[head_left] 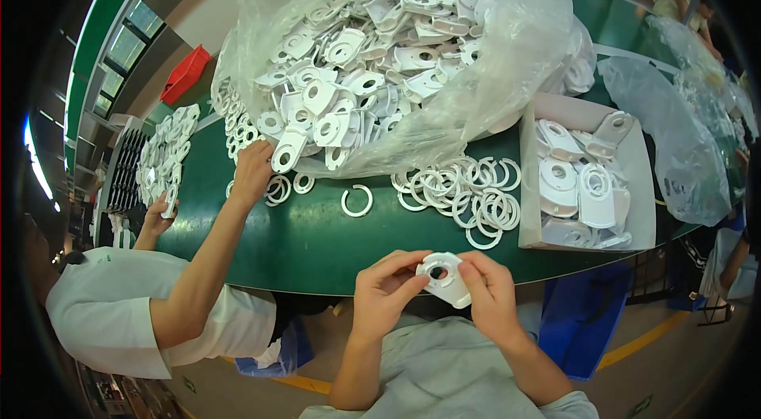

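Between my two hands, just off the table's near edge, is a white plastic housing (452,289) with a round hole at one end. My left hand (386,292) pinches its left side with thumb and fingers. On the opposite side, my right hand (493,296) grips the rim. A single open white ring (357,201) lies on the green table (317,248) beyond my hands. To its right is a loose heap of similar white rings (460,189). A cardboard box (587,240) at the right holds several white housings (596,197).
A big clear plastic bag (523,54) full of white housings (349,46) fills the table's far middle. A co-worker (143,300) at left reaches toward rings by the bag. A red bin (186,74) stands far left; a blue bin (583,320) is below the table's edge.
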`<action>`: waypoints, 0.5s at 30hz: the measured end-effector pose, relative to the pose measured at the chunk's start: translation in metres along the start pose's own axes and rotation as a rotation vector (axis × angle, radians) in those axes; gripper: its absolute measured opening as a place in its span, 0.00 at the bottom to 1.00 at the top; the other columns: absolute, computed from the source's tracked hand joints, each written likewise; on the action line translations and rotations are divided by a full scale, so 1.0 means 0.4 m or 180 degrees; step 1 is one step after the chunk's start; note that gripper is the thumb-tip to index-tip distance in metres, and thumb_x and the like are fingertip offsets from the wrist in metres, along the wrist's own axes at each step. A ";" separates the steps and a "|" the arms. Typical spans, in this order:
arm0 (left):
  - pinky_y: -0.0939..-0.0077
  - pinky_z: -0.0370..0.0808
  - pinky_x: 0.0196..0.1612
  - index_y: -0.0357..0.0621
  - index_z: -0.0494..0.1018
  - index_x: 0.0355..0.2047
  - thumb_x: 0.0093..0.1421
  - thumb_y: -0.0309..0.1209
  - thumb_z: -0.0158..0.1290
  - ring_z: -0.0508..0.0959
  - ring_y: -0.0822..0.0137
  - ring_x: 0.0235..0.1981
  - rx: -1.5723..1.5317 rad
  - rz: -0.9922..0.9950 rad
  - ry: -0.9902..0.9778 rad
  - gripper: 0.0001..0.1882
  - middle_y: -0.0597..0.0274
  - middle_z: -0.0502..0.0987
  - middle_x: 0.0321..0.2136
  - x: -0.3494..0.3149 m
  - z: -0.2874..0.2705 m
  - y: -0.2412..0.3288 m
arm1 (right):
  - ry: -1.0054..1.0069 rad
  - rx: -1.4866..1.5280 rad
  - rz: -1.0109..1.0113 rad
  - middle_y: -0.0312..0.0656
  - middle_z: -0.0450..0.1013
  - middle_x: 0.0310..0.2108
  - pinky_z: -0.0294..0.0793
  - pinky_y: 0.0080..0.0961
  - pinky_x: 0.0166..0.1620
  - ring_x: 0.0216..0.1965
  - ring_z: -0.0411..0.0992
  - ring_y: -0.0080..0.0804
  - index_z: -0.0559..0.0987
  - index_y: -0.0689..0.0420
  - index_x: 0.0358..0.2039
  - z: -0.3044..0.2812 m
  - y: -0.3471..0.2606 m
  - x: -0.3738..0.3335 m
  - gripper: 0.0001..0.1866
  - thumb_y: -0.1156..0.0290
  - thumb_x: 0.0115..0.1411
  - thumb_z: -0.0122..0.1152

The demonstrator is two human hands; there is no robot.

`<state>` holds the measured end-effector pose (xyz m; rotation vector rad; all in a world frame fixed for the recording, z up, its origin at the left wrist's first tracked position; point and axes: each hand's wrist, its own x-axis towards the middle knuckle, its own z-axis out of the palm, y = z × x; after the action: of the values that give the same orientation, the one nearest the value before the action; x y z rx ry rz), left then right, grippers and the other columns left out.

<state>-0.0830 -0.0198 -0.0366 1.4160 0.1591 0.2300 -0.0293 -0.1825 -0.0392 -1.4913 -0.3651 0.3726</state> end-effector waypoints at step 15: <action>0.81 0.73 0.43 0.33 0.69 0.47 0.52 0.17 0.59 0.74 0.73 0.40 0.0035 0.0072 0.0461 0.22 0.61 0.73 0.39 0.006 0.092 -0.029 | -0.0034 0.0848 0.0271 0.35 0.74 0.36 0.67 0.14 0.41 0.36 0.68 0.16 0.74 0.65 0.45 -0.001 -0.003 0.004 0.14 0.71 0.66 0.45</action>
<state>-0.0709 -0.0558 -0.0424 1.4126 0.2638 0.3512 -0.0275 -0.1821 -0.0381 -1.2469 -0.2501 0.4781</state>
